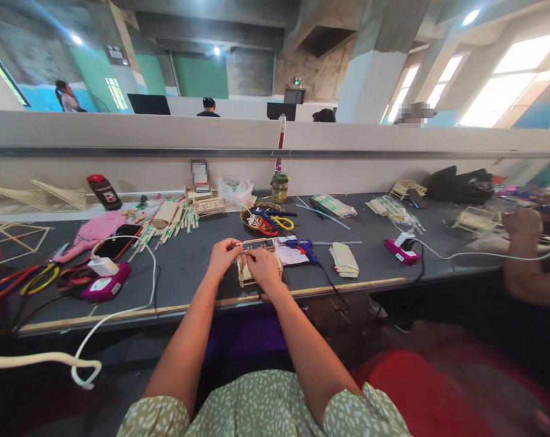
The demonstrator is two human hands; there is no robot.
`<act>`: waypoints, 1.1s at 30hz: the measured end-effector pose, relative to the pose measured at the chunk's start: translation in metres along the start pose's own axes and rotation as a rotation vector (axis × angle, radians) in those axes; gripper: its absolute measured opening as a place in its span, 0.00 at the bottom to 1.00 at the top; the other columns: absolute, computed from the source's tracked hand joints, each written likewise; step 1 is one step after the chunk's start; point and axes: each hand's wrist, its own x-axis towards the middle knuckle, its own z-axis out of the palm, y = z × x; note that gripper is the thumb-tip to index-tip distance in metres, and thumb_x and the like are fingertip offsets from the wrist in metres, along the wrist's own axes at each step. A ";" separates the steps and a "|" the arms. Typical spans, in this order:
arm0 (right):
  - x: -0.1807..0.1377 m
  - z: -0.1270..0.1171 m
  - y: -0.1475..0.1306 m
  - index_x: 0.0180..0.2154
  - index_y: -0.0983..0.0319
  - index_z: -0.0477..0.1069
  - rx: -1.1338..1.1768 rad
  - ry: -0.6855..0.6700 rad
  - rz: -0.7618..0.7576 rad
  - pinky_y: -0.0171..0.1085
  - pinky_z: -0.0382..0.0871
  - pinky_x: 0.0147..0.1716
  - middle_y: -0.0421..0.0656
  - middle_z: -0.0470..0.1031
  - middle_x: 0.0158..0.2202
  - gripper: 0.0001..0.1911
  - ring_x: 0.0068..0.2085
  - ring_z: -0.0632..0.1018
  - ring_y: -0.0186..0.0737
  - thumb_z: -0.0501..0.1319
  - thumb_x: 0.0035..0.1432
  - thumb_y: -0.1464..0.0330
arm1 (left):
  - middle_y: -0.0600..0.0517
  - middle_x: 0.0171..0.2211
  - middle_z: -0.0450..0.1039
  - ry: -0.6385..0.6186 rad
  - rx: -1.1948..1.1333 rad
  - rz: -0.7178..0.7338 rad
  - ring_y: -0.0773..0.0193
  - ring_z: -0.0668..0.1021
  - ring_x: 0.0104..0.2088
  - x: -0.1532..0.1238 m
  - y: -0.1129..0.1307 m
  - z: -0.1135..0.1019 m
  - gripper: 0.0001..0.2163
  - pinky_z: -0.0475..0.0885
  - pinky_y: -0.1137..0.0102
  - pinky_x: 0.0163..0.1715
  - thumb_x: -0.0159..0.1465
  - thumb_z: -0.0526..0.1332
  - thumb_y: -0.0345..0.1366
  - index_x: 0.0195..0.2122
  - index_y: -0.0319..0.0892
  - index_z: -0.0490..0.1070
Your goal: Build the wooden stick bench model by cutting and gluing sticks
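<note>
A small model frame of thin wooden sticks (246, 278) stands at the desk's front edge, directly before me. My left hand (223, 258) is closed in a pinch on a thin wooden stick (257, 241) at the frame's upper left. Over the middle of the frame, my right hand (264, 269) has its fingers pressed together, and what sits between them is too small to make out. It hides part of the frame. Just right of the frame lies a blue glue gun (306, 249) on a sheet of paper (291, 254).
Behind my hands is a basket (244, 220) with scissors (279, 226) on it. A folded cloth (345, 260) lies to the right. Purple power sockets (106, 283) with white cables are on both sides. People's arms show at both edges. A jar (279, 189) stands behind.
</note>
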 end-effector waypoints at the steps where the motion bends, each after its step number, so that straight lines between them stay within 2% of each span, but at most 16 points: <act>1: 0.000 0.000 0.000 0.44 0.54 0.78 0.007 -0.003 0.005 0.33 0.64 0.41 0.42 0.80 0.42 0.14 0.42 0.77 0.38 0.54 0.65 0.67 | 0.54 0.23 0.73 -0.001 -0.001 -0.001 0.66 0.71 0.25 0.000 0.000 0.000 0.10 0.63 0.72 0.28 0.48 0.65 0.39 0.29 0.38 0.76; 16: 0.001 0.001 0.002 0.42 0.56 0.79 0.078 -0.005 -0.003 0.33 0.65 0.44 0.43 0.80 0.43 0.13 0.44 0.78 0.39 0.56 0.62 0.69 | 0.54 0.23 0.73 0.007 0.021 0.014 0.66 0.71 0.25 0.000 0.000 -0.001 0.10 0.63 0.72 0.28 0.48 0.65 0.39 0.29 0.38 0.76; 20: 0.004 0.001 0.005 0.39 0.58 0.80 0.269 0.070 -0.029 0.33 0.67 0.43 0.43 0.82 0.39 0.13 0.42 0.79 0.38 0.56 0.60 0.70 | 0.54 0.23 0.73 0.009 0.015 0.014 0.66 0.71 0.25 0.000 0.001 0.000 0.10 0.63 0.72 0.29 0.48 0.65 0.38 0.29 0.38 0.76; 24: 0.011 -0.014 0.013 0.38 0.61 0.79 0.587 0.188 -0.002 0.31 0.69 0.33 0.41 0.81 0.32 0.14 0.31 0.78 0.36 0.56 0.59 0.65 | 0.55 0.21 0.71 0.012 -0.016 -0.011 0.67 0.69 0.23 -0.001 0.002 0.001 0.09 0.61 0.72 0.26 0.48 0.64 0.38 0.28 0.38 0.76; 27: 0.016 -0.033 0.020 0.39 0.63 0.79 0.747 0.283 0.048 0.31 0.66 0.23 0.40 0.77 0.26 0.17 0.22 0.71 0.32 0.57 0.57 0.61 | 0.55 0.21 0.71 0.020 -0.022 -0.012 0.68 0.69 0.23 -0.001 0.001 0.003 0.09 0.61 0.73 0.26 0.48 0.65 0.38 0.28 0.38 0.76; 33: 0.023 -0.055 0.038 0.37 0.65 0.78 0.898 0.332 0.096 0.30 0.62 0.18 0.39 0.73 0.23 0.18 0.18 0.66 0.30 0.60 0.52 0.59 | 0.54 0.22 0.72 0.044 -0.003 0.007 0.67 0.70 0.24 0.000 -0.006 0.002 0.09 0.62 0.73 0.26 0.49 0.65 0.38 0.28 0.39 0.76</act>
